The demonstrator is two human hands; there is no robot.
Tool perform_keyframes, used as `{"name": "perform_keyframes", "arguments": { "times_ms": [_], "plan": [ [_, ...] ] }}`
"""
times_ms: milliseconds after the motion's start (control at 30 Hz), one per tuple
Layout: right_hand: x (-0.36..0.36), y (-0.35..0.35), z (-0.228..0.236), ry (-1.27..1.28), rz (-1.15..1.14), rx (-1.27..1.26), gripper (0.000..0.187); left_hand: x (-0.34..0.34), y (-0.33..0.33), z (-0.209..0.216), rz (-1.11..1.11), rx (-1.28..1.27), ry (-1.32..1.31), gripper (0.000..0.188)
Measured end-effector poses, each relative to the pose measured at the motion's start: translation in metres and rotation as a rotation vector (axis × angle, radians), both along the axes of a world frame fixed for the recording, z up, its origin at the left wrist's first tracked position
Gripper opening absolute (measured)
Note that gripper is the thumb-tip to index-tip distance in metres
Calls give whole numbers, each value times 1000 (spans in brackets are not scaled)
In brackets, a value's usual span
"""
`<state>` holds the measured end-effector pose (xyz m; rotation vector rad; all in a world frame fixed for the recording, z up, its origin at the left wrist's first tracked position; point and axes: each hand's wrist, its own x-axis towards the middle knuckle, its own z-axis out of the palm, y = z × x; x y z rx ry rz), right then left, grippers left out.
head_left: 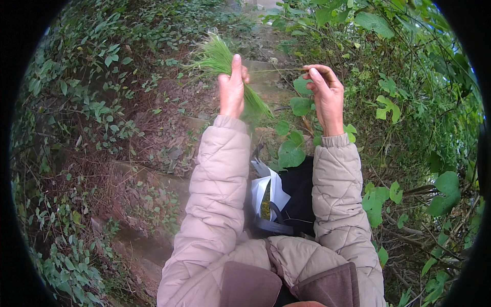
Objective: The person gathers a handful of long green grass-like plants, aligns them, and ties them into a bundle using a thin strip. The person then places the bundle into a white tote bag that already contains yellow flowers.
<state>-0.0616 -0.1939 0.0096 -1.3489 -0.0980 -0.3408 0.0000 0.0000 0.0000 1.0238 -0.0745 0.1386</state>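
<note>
My left hand [233,88] is closed around a bunch of thin green grass stalks [214,55], its feathery ends fanning out up and to the left. The lower ends of the bunch stick out below my fist, down to the right. My right hand [326,92] is raised to the right at about the same height, thumb and fingers pinched on a single thin stalk [279,70]. That stalk stretches nearly level between the two hands, and its far end disappears at my left fist.
Below my hands, between my forearms, is a bag with a white lining [269,185] and a dark handle [273,221]. Stone steps [268,87] with soil and dry leaves run up the middle. Leafy undergrowth [102,61] lines the left; broad-leaved vines [292,152] crowd the right.
</note>
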Motion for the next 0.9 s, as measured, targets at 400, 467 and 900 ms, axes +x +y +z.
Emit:
{"name": "perform_keyframes", "arguments": {
  "times_ms": [400, 467, 900],
  "plan": [
    [6, 29, 2, -34, 119, 534, 14, -13, -16, 2, -98, 182, 17, 16],
    [3, 30, 4, -61, 113, 539, 13, -14, -19, 1, -79, 199, 13, 16],
    [-1, -29, -13, -25, -809, -1281, 31, 1, 4, -4, -128, -390, 264, 27]
  ]
}}
